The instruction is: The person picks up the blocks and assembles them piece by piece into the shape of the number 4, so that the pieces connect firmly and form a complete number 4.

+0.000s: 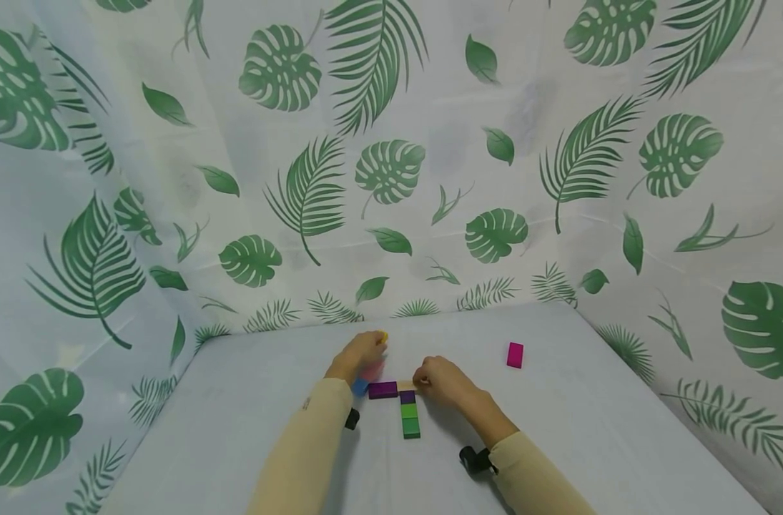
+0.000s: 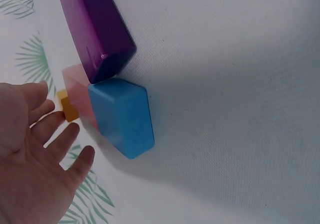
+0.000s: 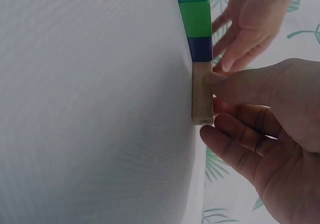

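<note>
My left hand [image 1: 364, 348] reaches past the pink block [image 2: 79, 91], its fingers loosely curled and its fingertips pinching a small yellow block [image 1: 382, 336]. Nearer the wrist, a blue block [image 2: 122, 116] stands against the pink one and beside the end of a long purple block [image 1: 383, 390]. My right hand [image 1: 444, 379] holds a plain wooden block [image 3: 202, 93] at its right end, thumb on one face and fingertips by the end. That wooden block meets the purple block in the head view. A dark violet block [image 3: 201, 49] adjoins its near side.
A light green block [image 1: 408, 411] and a darker green block [image 1: 411, 428] continue the row toward me. One magenta block [image 1: 515, 355] lies apart at the right on the white cloth [image 1: 237, 429]. Leaf-printed curtains [image 1: 430, 179] enclose the back and sides.
</note>
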Action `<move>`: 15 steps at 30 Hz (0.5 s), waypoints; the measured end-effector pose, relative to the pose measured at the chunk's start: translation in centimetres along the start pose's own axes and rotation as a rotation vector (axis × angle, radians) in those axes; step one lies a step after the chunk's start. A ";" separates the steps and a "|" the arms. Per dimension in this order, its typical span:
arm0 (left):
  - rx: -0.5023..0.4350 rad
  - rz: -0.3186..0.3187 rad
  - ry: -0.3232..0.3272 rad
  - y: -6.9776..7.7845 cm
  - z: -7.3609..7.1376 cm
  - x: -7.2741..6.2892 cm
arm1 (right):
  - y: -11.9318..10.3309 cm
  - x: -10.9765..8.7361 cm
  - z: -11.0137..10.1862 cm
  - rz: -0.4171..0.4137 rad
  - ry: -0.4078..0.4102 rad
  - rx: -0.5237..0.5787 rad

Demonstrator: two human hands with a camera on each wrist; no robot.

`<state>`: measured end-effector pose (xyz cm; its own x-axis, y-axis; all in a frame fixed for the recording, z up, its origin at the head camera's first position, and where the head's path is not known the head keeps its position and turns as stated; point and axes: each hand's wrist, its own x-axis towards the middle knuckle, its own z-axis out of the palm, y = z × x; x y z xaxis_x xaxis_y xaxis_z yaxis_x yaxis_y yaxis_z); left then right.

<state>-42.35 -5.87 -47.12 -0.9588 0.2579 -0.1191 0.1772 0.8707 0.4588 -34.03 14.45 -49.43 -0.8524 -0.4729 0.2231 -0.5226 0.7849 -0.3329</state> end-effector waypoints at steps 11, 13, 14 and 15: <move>0.139 0.103 0.050 0.6 0.0 0.0 | 0.1 -0.1 0.0 -0.015 0.008 0.005; 0.146 0.102 0.056 0.8 0.0 -0.1 | 0.1 -0.1 0.0 -0.023 0.010 -0.001; 0.154 0.102 0.059 0.8 0.0 -0.2 | 0.1 -0.1 0.0 -0.029 0.013 -0.001; 0.150 0.096 0.058 0.8 0.1 -0.3 | 0.2 -0.1 0.0 -0.032 0.015 0.003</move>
<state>-41.95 -5.20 -46.77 -0.9464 0.3217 -0.0287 0.2951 0.8973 0.3283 -34.02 14.61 -49.52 -0.8348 -0.4916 0.2479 -0.5498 0.7682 -0.3281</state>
